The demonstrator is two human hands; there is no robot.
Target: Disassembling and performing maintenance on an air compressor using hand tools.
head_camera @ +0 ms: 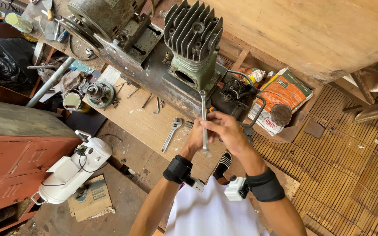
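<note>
Both my hands meet in front of me on a long silver spanner [204, 114] held upright. My right hand [226, 131] grips its shaft near the middle. My left hand [195, 137] sits behind it, fingers on the lower part. The spanner's top end reaches the base of a green compressor pump with a dark finned cylinder head [192, 30]. The pump stands on a rusty metal frame [154, 78] beside a grey motor with a pulley [97, 17]. Black wrist straps with small cameras are on both arms.
An adjustable wrench [172, 133] and small tools lie on a wooden board [141, 118]. An orange bag [281, 98] lies to the right, a white appliance [73, 170] and a red metal cabinet [14, 166] to the left. Slatted bamboo flooring [342, 166] is at right.
</note>
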